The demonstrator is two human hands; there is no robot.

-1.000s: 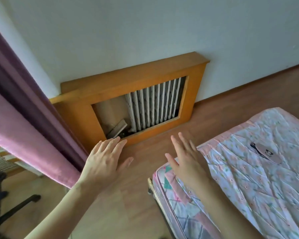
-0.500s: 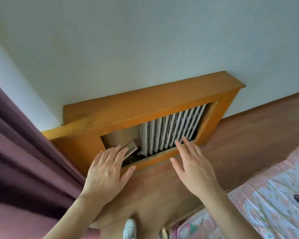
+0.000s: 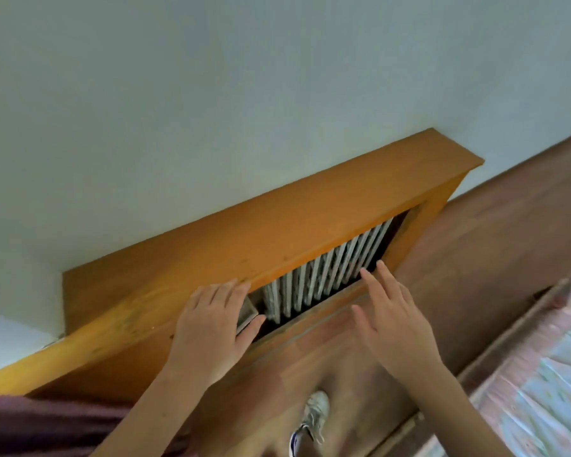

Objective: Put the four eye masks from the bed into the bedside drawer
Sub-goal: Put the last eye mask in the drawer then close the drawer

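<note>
My left hand (image 3: 211, 328) is held out flat with fingers apart, holding nothing, in front of the wooden radiator cover. To its right my right hand (image 3: 393, 321) is also spread and empty, over the wood floor. The bed (image 3: 541, 384) with its pink and white floral sheet shows only at the lower right corner. No eye mask and no bedside drawer are in view.
An orange wooden radiator cover (image 3: 244, 245) stands against the pale wall, white radiator fins (image 3: 327, 275) showing through its opening. A purple curtain (image 3: 47, 423) fills the lower left. A foot in a white shoe (image 3: 314, 417) stands on the brown wood floor (image 3: 491, 258).
The view has swung left and up, away from the bed. The eye mask seen on the sheet earlier has left the frame. Both hands stay open and raised.
</note>
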